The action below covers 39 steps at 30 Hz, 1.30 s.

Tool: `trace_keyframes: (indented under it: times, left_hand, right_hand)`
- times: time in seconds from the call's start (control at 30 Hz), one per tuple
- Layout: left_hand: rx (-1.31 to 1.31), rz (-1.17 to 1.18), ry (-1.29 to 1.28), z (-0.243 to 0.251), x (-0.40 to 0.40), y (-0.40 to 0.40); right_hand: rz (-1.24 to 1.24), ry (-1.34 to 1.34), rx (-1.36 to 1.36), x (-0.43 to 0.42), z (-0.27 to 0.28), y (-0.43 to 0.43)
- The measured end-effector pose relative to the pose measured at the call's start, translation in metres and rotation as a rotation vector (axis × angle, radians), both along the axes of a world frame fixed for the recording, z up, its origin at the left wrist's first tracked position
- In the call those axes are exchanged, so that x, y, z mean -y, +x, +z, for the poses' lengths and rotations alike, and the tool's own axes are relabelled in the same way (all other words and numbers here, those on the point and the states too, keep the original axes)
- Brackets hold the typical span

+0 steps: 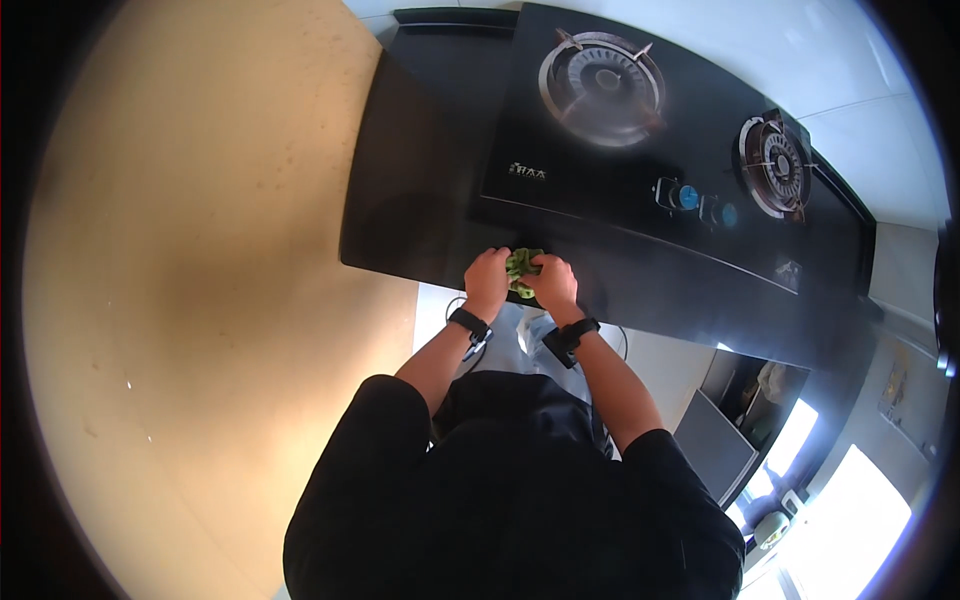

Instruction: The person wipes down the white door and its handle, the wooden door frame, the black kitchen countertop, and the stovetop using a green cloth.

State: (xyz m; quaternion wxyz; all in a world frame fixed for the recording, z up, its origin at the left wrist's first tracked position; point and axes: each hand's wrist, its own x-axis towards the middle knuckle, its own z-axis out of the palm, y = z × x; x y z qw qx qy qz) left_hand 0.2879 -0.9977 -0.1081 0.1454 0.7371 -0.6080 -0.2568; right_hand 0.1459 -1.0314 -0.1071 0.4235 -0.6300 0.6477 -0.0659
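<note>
Between my two hands is a crumpled green cloth (524, 264), bunched over the front edge of the black countertop (420, 172). My left hand (487, 279) grips its left side, with the fingers curled over. From the other side my right hand (553, 282) pinches the cloth between thumb and fingers. Both wrists wear black straps with small devices on them. Just beyond the hands lies the black glass gas hob (592, 176), and the cloth does not touch it.
Two burners, a left one (607, 81) and a right one (780, 165), carry raised metal pan supports. Blue-lit knobs (688, 197) sit near the hob's front. A beige wall (202, 262) rises on the left. At lower right an open cabinet door (716, 446) sticks out below the counter.
</note>
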Motion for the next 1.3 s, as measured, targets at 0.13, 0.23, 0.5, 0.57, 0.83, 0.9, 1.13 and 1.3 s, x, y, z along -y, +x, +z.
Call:
trace_keyframes:
  times: [0.13,0.23,0.5,0.57,0.83,0.9,1.13,1.3]
  left_hand:
    - [-0.068,-0.106,-0.165,-0.006,0.016,-0.024]
    - [-0.127,-0.222,-0.150,-0.013,0.025,-0.063]
    - [-0.166,-0.472,-0.057,-0.006,-0.018,-0.078]
    - [-0.153,-0.425,-0.066,-0.006,-0.016,-0.056]
    - [-0.072,-0.098,-0.097,-0.003,0.014,0.039]
    - [-0.055,-0.078,-0.087,-0.006,0.027,0.043]
    - [-0.077,-0.021,-0.319,-0.023,0.080,0.013]
    - [-0.123,-0.116,-0.368,-0.035,0.081,-0.010]
  right_hand:
    - [-0.136,-0.046,-0.077,-0.006,0.000,-0.025]
    - [-0.244,-0.069,-0.163,-0.018,0.000,-0.062]
    - [-0.273,0.014,-0.249,-0.079,0.000,-0.085]
    - [-0.250,0.019,-0.206,-0.071,-0.002,-0.065]
    - [-0.102,-0.196,-0.052,-0.006,-0.012,0.036]
    - [-0.084,-0.230,-0.037,0.011,-0.012,0.044]
    - [-0.233,-0.261,-0.110,0.059,-0.020,0.029]
    - [-0.290,-0.318,-0.046,0.050,-0.019,0.002]
